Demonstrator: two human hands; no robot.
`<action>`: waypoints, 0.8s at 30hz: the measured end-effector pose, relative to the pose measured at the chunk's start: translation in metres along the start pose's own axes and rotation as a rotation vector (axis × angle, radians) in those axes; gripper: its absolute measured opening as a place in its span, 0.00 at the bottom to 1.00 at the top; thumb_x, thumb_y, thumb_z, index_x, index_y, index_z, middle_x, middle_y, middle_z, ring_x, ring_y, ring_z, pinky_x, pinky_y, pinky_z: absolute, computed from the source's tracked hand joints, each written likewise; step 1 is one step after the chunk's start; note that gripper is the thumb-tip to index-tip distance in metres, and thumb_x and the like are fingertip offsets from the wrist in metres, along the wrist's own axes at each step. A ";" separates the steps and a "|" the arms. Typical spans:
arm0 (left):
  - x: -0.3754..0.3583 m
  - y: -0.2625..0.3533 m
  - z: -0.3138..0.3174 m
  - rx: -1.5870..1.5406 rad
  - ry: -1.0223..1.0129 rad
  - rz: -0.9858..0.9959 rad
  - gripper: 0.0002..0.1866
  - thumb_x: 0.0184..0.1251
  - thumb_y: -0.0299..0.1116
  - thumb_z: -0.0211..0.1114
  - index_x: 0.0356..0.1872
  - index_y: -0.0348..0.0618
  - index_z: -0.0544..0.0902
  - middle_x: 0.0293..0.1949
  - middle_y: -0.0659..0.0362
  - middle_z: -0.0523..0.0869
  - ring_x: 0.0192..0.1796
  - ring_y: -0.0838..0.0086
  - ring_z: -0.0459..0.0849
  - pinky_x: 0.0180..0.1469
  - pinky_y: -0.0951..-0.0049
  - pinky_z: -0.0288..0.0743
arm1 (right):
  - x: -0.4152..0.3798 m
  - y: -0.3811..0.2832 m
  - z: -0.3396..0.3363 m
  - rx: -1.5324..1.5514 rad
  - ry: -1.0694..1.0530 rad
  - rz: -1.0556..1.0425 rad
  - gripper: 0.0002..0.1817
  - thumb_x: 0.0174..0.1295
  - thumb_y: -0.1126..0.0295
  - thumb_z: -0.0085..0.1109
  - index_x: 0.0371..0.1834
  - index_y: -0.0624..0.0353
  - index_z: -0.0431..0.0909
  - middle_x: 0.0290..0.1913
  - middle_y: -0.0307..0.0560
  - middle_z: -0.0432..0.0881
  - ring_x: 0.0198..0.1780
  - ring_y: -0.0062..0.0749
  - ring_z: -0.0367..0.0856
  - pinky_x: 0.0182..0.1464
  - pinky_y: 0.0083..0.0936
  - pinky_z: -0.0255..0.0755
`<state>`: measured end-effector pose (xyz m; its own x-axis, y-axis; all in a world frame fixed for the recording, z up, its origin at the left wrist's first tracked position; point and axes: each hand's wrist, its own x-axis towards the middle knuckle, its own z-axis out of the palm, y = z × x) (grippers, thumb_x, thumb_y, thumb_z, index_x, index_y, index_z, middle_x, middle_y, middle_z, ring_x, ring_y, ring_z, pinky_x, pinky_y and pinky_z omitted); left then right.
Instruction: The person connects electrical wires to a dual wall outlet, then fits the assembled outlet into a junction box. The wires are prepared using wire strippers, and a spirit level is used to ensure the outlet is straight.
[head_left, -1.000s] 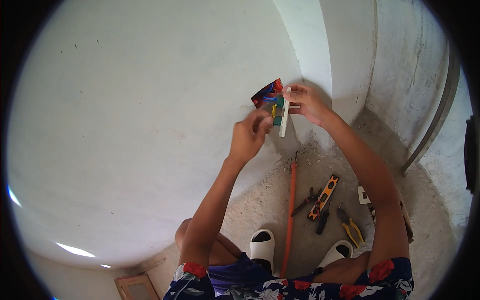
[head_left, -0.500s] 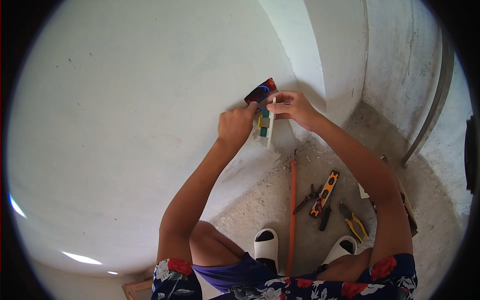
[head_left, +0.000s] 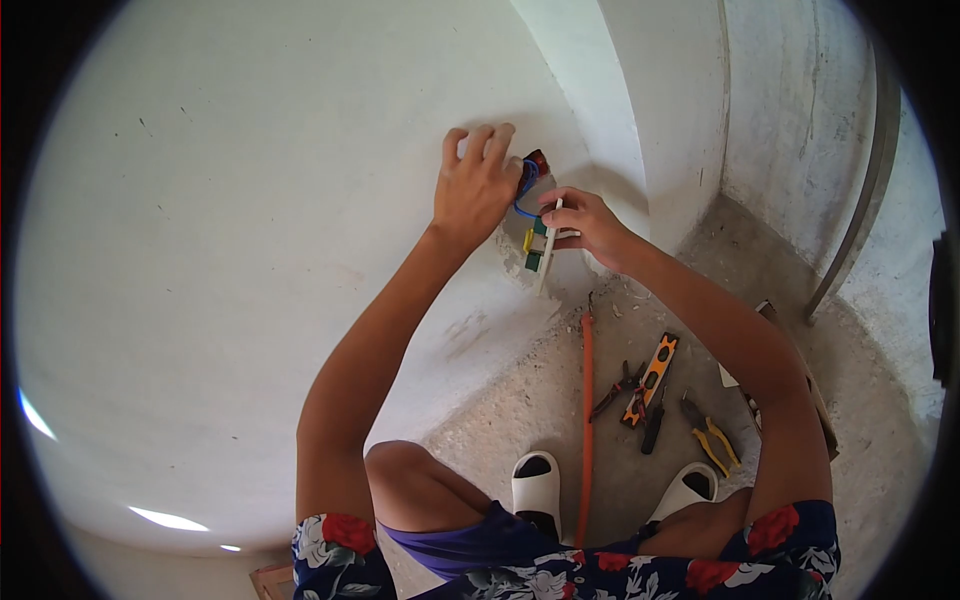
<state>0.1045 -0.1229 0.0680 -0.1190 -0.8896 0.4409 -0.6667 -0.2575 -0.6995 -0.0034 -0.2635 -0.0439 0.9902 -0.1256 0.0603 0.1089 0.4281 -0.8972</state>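
On the white wall, my left hand point(head_left: 478, 185) rests with its fingers spread and bent, partly covering a red wall box point(head_left: 538, 163). Its thumb side is beside the box opening, and nothing shows in its grip. Blue wire point(head_left: 524, 207) loops out of the box toward a white plate point(head_left: 549, 255), seen edge-on. Green and yellow parts point(head_left: 534, 240) sit on the plate's left side. My right hand point(head_left: 590, 228) pinches the upper part of this plate between thumb and fingers, just below and right of the box.
An orange conduit point(head_left: 587, 420) runs along the floor between white slippers point(head_left: 537, 490). Right of it lie an orange level point(head_left: 650, 380), red-handled pliers point(head_left: 617, 390), a black-handled tool point(head_left: 653, 428) and yellow-handled pliers point(head_left: 715, 445). A cardboard box point(head_left: 822, 415) is partly behind my right arm.
My left hand has moved up and left, off the plate's wiring, and its fingers have spread against the wall. My right hand and the plate have shifted slightly right. More blue wire shows.
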 end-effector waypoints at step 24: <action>0.028 0.005 0.039 0.094 -0.136 0.185 0.08 0.58 0.37 0.66 0.23 0.49 0.87 0.76 0.60 0.64 0.71 0.67 0.64 0.67 0.51 0.60 | 0.010 -0.011 -0.009 0.021 0.040 -0.160 0.27 0.61 0.58 0.72 0.56 0.62 0.75 0.45 0.41 0.78 0.47 0.26 0.81 0.54 0.30 0.78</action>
<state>0.1266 -0.1631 0.0553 -0.1281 -0.9659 0.2252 -0.5708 -0.1139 -0.8132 0.0043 -0.2775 -0.0370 0.9558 -0.2289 0.1844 0.2676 0.4183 -0.8680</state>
